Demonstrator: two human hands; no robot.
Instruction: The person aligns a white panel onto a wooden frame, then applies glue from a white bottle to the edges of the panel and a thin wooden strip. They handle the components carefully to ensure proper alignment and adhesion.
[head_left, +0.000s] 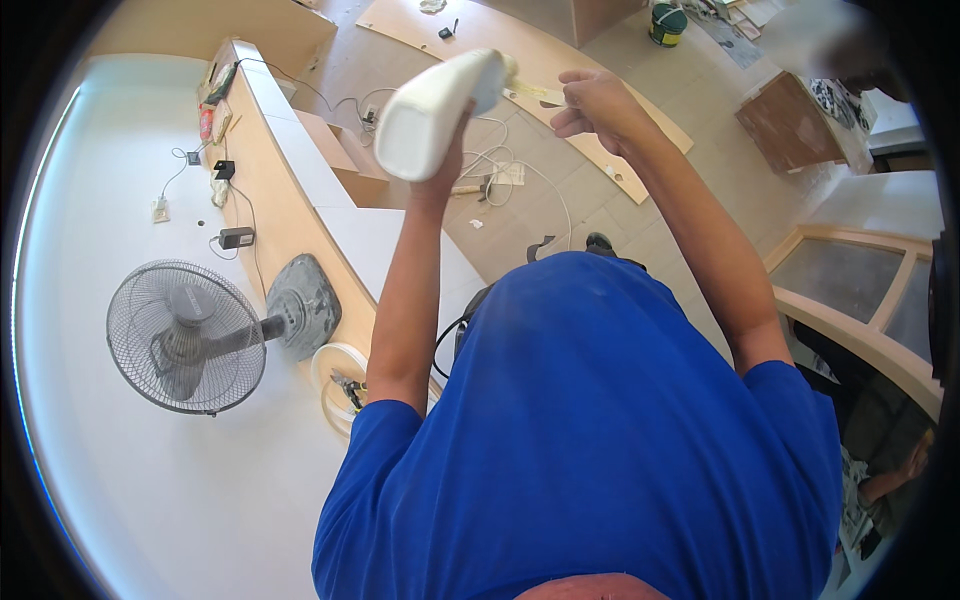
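A white plastic bottle [422,118], squarish at its base, is held up in front of me, tilted with its narrow end away to the right. My left hand [455,150] is closed round it from behind, most of its fingers hidden by the bottle. Just right of the narrow end is my right hand [600,108], fingers curled in; whether something small sits in them is hidden. Below both hands lies a long pale wooden board [640,125] on the floor, with a yellowish patch [540,94] on it.
A dusty fan [190,330] stands on the curved wood-and-white counter to my left, near rolled edging strip with pliers [348,388]. Cables [500,160] and a hammer-like tool [470,188] lie on the floor. A framed panel [850,275] and other people [910,460] are at right.
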